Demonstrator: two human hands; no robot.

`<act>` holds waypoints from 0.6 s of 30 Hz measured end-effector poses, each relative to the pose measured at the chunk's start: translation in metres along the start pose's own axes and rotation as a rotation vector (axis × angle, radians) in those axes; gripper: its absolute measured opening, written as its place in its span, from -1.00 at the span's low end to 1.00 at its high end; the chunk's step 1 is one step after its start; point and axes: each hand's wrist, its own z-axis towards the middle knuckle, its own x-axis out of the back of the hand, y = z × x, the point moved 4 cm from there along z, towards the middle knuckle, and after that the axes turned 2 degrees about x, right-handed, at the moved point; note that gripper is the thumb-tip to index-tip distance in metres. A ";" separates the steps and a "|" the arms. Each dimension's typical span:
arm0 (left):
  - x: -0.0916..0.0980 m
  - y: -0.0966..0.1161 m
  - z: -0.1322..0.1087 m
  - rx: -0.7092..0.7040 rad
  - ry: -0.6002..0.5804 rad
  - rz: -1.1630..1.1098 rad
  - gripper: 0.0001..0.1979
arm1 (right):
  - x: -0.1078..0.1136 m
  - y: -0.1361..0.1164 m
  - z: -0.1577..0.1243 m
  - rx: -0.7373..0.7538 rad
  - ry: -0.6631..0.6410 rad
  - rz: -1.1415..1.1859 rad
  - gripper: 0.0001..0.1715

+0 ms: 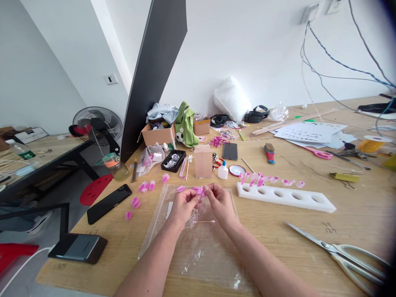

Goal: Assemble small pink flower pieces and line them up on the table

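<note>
Both hands meet over a clear plastic bag [201, 260] laid flat on the wooden table. Between the fingertips is a small pink petal-like piece [199, 191]. My left hand [185, 206] pinches it from the left, and my right hand [219, 202] pinches its other side. Beneath the hands, a cotton swab [206, 221] lies on the bag. To the left, several pink tufts [135, 202] are scattered on the wood. On the right, a white foam strip [284, 198] with round holes has pink petal pieces [258, 178] along its back edge.
Scissors [334, 248] lie at the right front. A black phone [109, 203] and a dark device [78, 247] rest on the left. Behind the hands stand a small cardboard box [203, 161], a white glue bottle [222, 170] and a round lid [237, 170]. A black tray [173, 160] sits farther back.
</note>
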 end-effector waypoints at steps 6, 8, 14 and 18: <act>-0.003 0.002 -0.001 0.067 -0.011 -0.091 -0.68 | 0.007 0.003 0.001 -0.008 0.082 0.018 -0.58; -0.002 0.002 -0.002 0.083 0.010 -0.102 -0.68 | 0.008 0.004 0.001 -0.005 0.107 0.024 -0.58; 0.001 -0.004 0.001 0.082 0.017 -0.042 -0.75 | 0.007 0.001 0.000 -0.019 0.124 0.050 -0.55; 0.003 -0.009 0.004 0.084 0.038 -0.064 -0.77 | 0.005 -0.006 -0.001 -0.057 0.078 0.066 -0.47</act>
